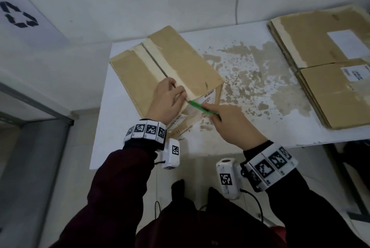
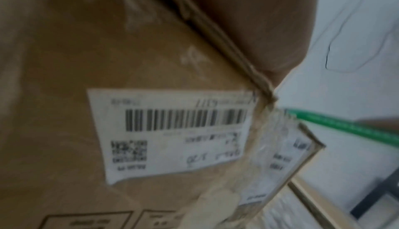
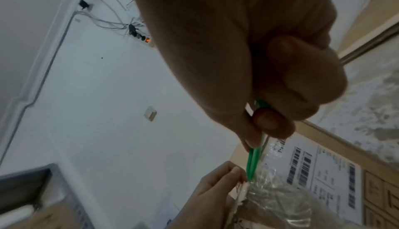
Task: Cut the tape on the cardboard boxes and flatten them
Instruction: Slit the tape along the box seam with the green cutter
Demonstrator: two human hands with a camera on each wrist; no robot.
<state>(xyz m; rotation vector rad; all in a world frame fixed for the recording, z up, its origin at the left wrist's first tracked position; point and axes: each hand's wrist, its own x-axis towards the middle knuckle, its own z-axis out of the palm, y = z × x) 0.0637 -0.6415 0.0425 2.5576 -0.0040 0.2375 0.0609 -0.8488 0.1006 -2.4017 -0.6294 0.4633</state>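
**Blade meets the near end of the seam as a box waits to be flattened**

A person stands at a white table whose top is worn through in brown patches, working on a closed cardboard box that sits toward the table's 9 o'clock side. The right hand is closed round a green cutter, thumb and fingertips pinching the handle low, probably for control. Its tip points toward 10 o'clock and reaches the box's near top edge, where the pale tape along the centre seam folds down over the end face. The seam runs away toward 11 o'clock.

The left hand rests on the box top at that same near edge, fingers curled just beside the blade. It seems to be steadying the box, and perhaps holding the tape end, though whether it pinches anything cannot be told. The right wrist view shows crinkled clear film under the blade, so that the cutter has two layers to bite there.

The flaps are shut. What is inside, if anything, is hidden. White shipping labels with barcodes sit on the end face below the cut.

At 2 o'clock, well apart from the work, lies a stack of flattened boxes, judged to be finished pieces. A sheet bearing a recycling symbol is on the wall at 10 o'clock.

The risk lies in the fingers close to the blade.
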